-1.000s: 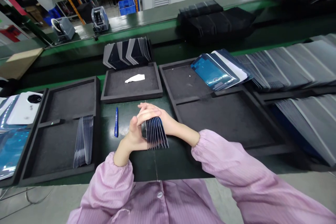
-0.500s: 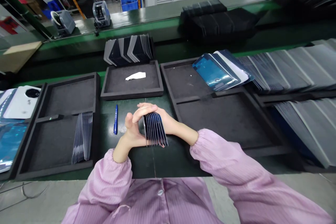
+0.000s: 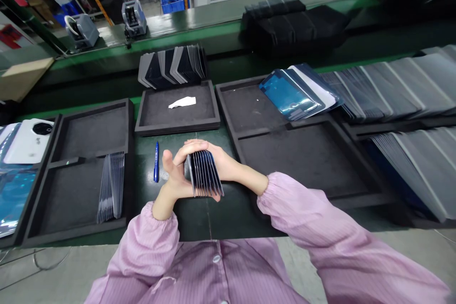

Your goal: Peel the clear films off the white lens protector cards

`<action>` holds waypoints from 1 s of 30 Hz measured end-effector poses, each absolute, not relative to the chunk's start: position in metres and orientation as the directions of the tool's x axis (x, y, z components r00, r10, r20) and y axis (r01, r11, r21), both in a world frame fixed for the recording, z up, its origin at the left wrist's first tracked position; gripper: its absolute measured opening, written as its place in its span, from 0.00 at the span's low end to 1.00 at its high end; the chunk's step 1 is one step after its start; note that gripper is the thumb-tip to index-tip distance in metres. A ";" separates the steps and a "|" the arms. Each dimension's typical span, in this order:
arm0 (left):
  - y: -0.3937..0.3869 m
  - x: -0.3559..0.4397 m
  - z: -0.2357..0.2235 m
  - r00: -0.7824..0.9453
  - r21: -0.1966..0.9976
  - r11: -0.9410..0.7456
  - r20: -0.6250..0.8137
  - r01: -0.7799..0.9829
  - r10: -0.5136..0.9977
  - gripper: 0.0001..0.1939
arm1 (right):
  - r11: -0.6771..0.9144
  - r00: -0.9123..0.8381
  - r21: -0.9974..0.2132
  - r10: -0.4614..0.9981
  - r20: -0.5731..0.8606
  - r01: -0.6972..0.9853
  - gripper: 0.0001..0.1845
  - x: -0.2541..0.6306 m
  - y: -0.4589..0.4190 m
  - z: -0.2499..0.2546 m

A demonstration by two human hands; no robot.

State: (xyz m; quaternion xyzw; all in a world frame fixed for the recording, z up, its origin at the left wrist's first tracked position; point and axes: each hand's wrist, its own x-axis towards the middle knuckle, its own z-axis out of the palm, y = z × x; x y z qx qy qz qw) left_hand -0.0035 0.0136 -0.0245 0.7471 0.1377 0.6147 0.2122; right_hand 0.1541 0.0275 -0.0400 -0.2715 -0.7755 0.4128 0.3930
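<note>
A fanned stack of thin dark panels [image 3: 205,174] is held between both hands above the green table. My left hand [image 3: 175,178] supports the stack from the left and below, its thumb raised apart. My right hand [image 3: 217,156] wraps over the far side and top, fingers reaching across to the left. The panels stand on edge with narrow gaps between them. Left of the hands lies a blue pen [image 3: 156,162]. More thin panels [image 3: 112,187] lean inside the left black foam tray [image 3: 76,228].
Behind the hands, a small black tray [image 3: 178,129] holds a white scrap [image 3: 182,102]; a row of panels [image 3: 173,66] stands behind it. At right, a tray [image 3: 302,161] carries blue-filmed panels [image 3: 290,95]. Grey panel rows [image 3: 388,88] extend rightward. Tape dispensers [image 3: 134,18] stand on the far ledge.
The hands and the panel stack have shifted slightly left in view, and the panels lean a little more. The camera view has moved slightly too. The grip stays much the same.
</note>
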 end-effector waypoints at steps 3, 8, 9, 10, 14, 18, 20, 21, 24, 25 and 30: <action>0.014 -0.005 -0.026 0.212 0.500 -0.866 0.848 -0.013 0.486 0.77 | 0.507 -0.551 -0.851 0.752 0.360 0.136 0.39 0.154 0.027 -0.036; 0.013 -0.006 -0.025 0.203 0.521 -0.853 0.838 -0.017 0.507 0.77 | 0.540 -0.549 -0.828 0.742 0.385 0.150 0.42 0.155 0.027 -0.036; 0.013 -0.006 -0.024 0.197 0.516 -0.856 0.843 -0.031 0.501 0.76 | 0.549 -0.547 -0.822 0.739 0.393 0.152 0.43 0.155 0.027 -0.038; 0.013 -0.006 -0.024 0.192 0.504 -0.862 0.852 -0.045 0.488 0.76 | 0.560 -0.545 -0.814 0.736 0.403 0.155 0.43 0.155 0.027 -0.040; 0.016 -0.007 -0.020 0.224 0.442 -0.895 0.879 -0.056 0.420 0.77 | 0.606 -0.539 -0.782 0.711 0.451 0.146 0.43 0.156 0.028 -0.043; 0.018 -0.009 -0.018 0.210 0.437 -0.898 0.884 -0.048 0.419 0.76 | 0.615 -0.548 -0.777 0.699 0.460 0.134 0.39 0.155 0.029 -0.040; 0.017 -0.008 -0.018 0.201 0.442 -0.896 0.882 -0.047 0.425 0.77 | 0.620 -0.544 -0.772 0.700 0.462 0.142 0.38 0.154 0.029 -0.039; 0.017 -0.008 -0.018 0.203 0.444 -0.895 0.881 -0.048 0.427 0.77 | 0.622 -0.541 -0.770 0.701 0.465 0.144 0.38 0.154 0.029 -0.039; 0.017 -0.007 -0.019 0.211 0.435 -0.898 0.886 -0.065 0.413 0.78 | 0.625 -0.530 -0.766 0.704 0.473 0.147 0.37 0.154 0.029 -0.042; 0.017 -0.007 -0.019 0.209 0.428 -0.901 0.890 -0.076 0.405 0.78 | 0.628 -0.527 -0.764 0.704 0.476 0.149 0.37 0.154 0.029 -0.043; 0.014 -0.007 -0.020 0.196 0.446 -0.889 0.886 -0.103 0.421 0.78 | 0.627 -0.521 -0.765 0.706 0.479 0.145 0.36 0.154 0.029 -0.045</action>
